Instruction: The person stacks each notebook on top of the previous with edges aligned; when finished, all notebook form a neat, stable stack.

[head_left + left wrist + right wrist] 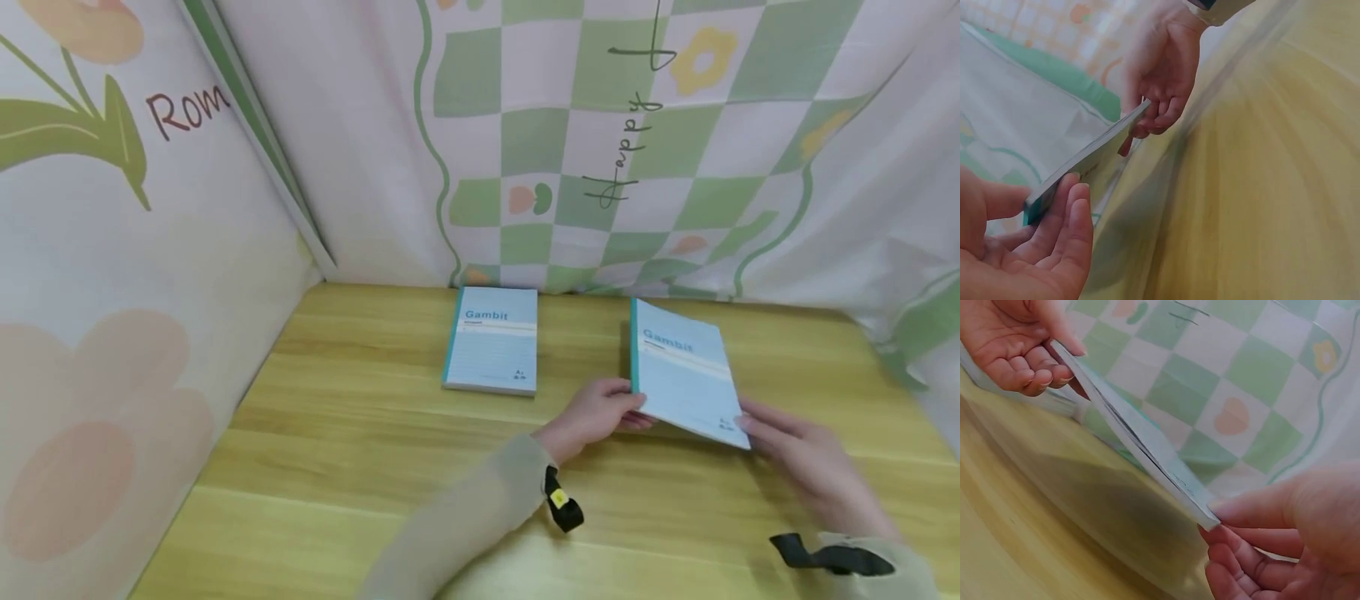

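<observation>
A light blue "Gambit" notebook (684,379) with a teal spine is held above the table on the right, tilted. My left hand (596,412) pinches its lower left corner, thumb on the cover and fingers beneath, as the left wrist view shows with the left hand (1035,237) at the teal spine. My right hand (806,454) pinches the lower right corner; in the right wrist view the right hand (1272,531) has its thumb on top and fingers under. A small gap shows between the pages of the notebook (1141,447) there. A second Gambit notebook (491,346) lies flat, left of the hands.
The wooden table (322,467) spreads beneath both notebooks. A green-and-white checkered curtain (540,142) hangs along its back edge, and a printed flower cloth (187,250) borders the left side. Black straps (832,558) hang at the cuffs.
</observation>
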`<action>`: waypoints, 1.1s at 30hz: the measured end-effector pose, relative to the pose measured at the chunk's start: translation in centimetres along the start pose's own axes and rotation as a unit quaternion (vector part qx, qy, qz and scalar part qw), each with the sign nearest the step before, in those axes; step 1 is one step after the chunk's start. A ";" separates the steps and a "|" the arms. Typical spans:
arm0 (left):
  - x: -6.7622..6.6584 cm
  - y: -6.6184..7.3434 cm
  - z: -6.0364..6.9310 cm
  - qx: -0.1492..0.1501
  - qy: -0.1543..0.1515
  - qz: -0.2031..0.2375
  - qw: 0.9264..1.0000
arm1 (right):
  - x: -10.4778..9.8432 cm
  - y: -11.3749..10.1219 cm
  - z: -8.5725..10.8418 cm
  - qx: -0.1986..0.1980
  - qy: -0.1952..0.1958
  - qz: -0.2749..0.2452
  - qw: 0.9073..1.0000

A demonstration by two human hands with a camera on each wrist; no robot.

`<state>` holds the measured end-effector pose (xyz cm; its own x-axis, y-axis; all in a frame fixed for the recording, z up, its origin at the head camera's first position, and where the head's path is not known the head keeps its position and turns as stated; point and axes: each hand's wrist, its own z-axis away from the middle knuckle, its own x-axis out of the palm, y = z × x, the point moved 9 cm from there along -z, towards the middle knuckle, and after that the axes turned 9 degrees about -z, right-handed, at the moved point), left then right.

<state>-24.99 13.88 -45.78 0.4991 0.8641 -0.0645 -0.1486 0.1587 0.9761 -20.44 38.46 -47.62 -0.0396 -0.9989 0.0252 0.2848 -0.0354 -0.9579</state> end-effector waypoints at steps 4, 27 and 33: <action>-1.8 -0.4 0.9 0.012 -0.017 -0.029 0.999 | 1.4 -0.9 0.2 -0.019 0.021 0.106 0.994; -16.1 -2.6 6.9 0.028 0.100 -0.115 0.988 | 14.0 -3.1 -1.3 -0.086 -0.003 0.104 0.991; -19.1 -3.0 8.0 0.002 0.140 -0.150 0.979 | 16.5 -2.9 -2.5 -0.089 -0.012 0.111 0.990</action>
<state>-27.29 -6.92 -45.78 0.2662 0.8758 -0.4026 -0.0266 0.4241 0.9052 -24.31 22.13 -45.18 0.0288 -0.9819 -0.1873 0.1096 0.1894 -0.9758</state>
